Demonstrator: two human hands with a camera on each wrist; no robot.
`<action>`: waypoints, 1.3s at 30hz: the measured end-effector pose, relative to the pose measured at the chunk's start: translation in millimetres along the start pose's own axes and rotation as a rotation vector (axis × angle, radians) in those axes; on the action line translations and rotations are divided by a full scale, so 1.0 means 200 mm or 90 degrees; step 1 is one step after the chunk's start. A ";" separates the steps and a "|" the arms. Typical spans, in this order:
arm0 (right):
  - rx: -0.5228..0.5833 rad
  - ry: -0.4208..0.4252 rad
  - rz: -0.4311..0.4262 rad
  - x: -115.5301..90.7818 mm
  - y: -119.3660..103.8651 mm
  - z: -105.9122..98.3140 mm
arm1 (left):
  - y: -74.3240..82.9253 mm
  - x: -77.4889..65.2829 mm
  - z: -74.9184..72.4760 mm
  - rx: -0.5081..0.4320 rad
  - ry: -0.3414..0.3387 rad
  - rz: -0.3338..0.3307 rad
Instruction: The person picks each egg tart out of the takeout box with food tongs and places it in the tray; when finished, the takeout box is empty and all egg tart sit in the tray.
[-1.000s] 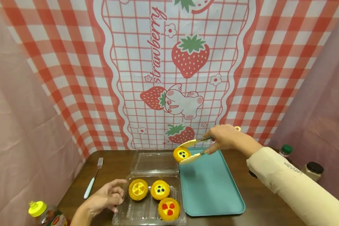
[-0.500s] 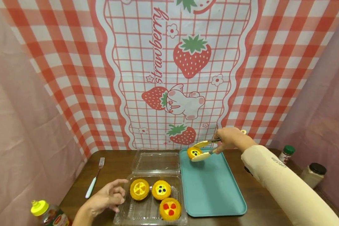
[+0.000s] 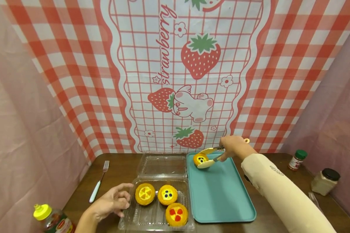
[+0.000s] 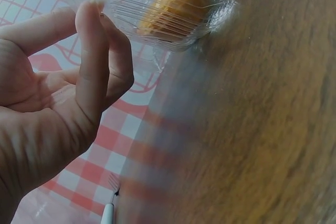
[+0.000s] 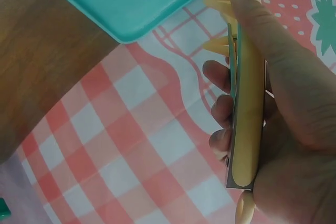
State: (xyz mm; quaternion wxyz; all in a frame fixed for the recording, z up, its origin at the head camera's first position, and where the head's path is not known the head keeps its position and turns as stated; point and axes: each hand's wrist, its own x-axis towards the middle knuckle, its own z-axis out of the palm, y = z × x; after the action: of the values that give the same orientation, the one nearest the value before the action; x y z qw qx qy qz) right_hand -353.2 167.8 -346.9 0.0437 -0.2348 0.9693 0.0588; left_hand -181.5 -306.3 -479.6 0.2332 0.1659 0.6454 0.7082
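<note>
My right hand [image 3: 234,147] grips a pair of tongs [image 5: 248,103] with cream-coloured heads; the thumb presses along one arm and the fingers curl around the other. Between the tongs' heads is a toy egg tart [image 3: 200,159] with dark berry dots, at the back left corner of the teal tray [image 3: 221,197]. My left hand [image 3: 110,202], fingers loosely bent, lies against the left rim of the clear plastic container [image 3: 143,223]. In the container sit an orange-wedge tart [image 3: 145,194], another berry-dotted tart [image 3: 167,195] and a red-topped tart [image 3: 176,215].
The container's clear lid [image 3: 163,165] lies open behind it, beside the tray. A fork [image 3: 99,183] and a yellow-capped bottle [image 3: 51,220] are at the left. Two spice jars, green-capped [image 3: 297,160] and black-capped [image 3: 325,182], stand at the right, near another fork [image 3: 315,199]. A strawberry-print cloth [image 3: 175,64] hangs behind.
My right hand has carried the tart in the tongs rightward from above the lid's edge to the tray's back left corner. The left hand keeps its place by the container.
</note>
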 end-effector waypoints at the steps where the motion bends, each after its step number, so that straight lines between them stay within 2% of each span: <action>1: 0.003 0.000 0.001 0.00 0.00 0.01 | 0.00 0.00 0.00 0.001 0.001 -0.002; 16: 0.131 -0.056 0.060 -0.07 0.04 0.05 | -0.01 -0.01 0.00 -0.003 0.001 -0.002; 24: 0.151 0.006 0.023 -0.11 0.06 0.09 | 0.00 0.00 0.01 -0.003 0.005 -0.002; 31: 0.155 0.055 -0.001 -0.16 0.07 0.08 | 0.00 0.00 0.01 -0.003 0.007 -0.008; 36: 0.176 0.088 -0.033 -0.21 0.04 0.06 | 0.00 0.00 0.00 -0.008 -0.003 0.000; 39: 0.188 0.087 -0.046 -0.24 0.00 0.04 | 0.00 0.00 0.00 -0.011 -0.006 -0.002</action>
State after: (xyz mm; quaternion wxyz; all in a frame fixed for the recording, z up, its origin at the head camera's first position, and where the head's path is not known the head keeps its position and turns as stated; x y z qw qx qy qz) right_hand -310.2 190.7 -348.5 0.0140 -0.2639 0.9591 -0.1016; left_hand -181.3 -305.9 -479.2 0.2385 0.1660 0.6387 0.7124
